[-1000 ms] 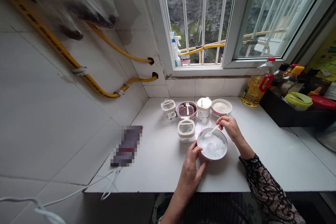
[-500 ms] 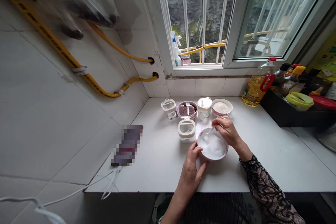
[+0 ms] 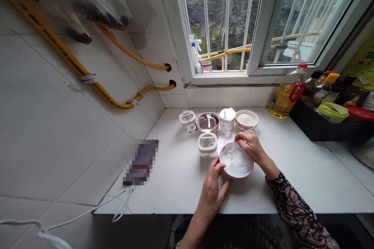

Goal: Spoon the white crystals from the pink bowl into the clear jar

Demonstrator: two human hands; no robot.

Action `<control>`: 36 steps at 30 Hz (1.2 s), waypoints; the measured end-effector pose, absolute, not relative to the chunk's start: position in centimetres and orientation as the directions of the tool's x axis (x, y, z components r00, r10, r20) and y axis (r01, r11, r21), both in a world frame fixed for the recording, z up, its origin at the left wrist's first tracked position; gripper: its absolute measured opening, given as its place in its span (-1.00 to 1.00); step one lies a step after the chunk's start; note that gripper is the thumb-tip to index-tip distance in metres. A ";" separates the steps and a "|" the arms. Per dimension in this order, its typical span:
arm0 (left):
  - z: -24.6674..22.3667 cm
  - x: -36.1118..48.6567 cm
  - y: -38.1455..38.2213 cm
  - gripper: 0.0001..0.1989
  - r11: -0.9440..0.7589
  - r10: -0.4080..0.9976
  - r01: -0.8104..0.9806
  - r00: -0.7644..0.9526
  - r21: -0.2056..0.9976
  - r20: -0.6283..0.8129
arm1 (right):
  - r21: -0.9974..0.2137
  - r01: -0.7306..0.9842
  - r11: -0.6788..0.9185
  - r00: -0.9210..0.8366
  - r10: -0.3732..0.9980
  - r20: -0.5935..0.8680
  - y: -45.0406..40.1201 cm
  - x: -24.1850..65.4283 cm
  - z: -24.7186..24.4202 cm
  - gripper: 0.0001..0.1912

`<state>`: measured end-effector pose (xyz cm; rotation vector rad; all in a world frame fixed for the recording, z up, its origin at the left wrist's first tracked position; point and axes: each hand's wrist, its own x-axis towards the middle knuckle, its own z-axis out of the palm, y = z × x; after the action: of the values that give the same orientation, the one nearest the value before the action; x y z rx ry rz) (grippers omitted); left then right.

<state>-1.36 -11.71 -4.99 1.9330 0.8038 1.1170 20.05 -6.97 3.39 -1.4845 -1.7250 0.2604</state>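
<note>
A bowl [image 3: 238,163] of white grainy material stands on the white counter. My left hand [image 3: 214,186] grips its left rim, thumb and fingers on the side. Between the fingers of my right hand [image 3: 251,146] is a small white spoon [image 3: 233,148], its tip in the white contents near the back left. Just left of the bowl is a lidded clear container [image 3: 207,146]. Behind stand another lidded container [image 3: 187,120], a bowl of dark red contents [image 3: 214,127] with a clear container and white spoon on it, a white-lidded jar [image 3: 227,120] and a bowl of pale grains [image 3: 247,119].
An oil bottle [image 3: 282,97] and a black box [image 3: 309,122] with sauce bottles stand at the back right. On the left lie a blurred dark object [image 3: 142,162] and a white cable [image 3: 124,204]. A barred window is behind the counter.
My right hand has shifted very slightly left and down with the spoon, whose handle is now more upright. My left hand still holds the bowl.
</note>
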 end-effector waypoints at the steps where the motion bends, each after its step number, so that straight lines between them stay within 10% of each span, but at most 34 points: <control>1: -5.0 -1.4 -11.7 -0.59 -0.521 0.802 0.148 0.422 0.841 0.422 | -0.662 0.698 0.273 0.054 0.902 0.429 -7.0 20.0 3.5 -0.78; 13: -5.1 -1.3 -11.7 -0.61 -0.509 0.813 0.153 0.409 0.847 0.415 | -0.981 0.146 0.129 0.315 0.934 0.170 -6.8 20.8 4.7 -0.86; 18: -4.9 -1.3 -11.6 -0.60 -0.532 0.800 0.160 0.416 0.831 0.432 | -0.848 0.360 0.390 0.257 0.832 0.491 -7.3 17.7 4.8 -0.85; 24: -5.1 -1.4 -11.6 -0.60 -0.523 0.805 0.153 0.412 0.838 0.427 | -0.378 0.672 0.637 -0.210 0.653 0.728 -7.3 15.6 4.3 -0.74; 31: -4.8 -1.3 -11.7 -0.62 -0.519 0.810 0.147 0.400 0.842 0.430 | -0.605 0.668 0.434 0.131 0.731 0.669 -8.1 19.7 5.2 -0.81; 36: -4.7 -1.3 -11.8 -0.61 -0.516 0.810 0.157 0.409 0.842 0.421 | -0.558 0.754 0.347 0.012 0.841 0.540 -8.0 20.5 4.7 -0.78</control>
<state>-1.32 -11.79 -4.75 1.9275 0.8236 1.1242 20.54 -7.96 4.68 -1.4217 -1.7512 0.1278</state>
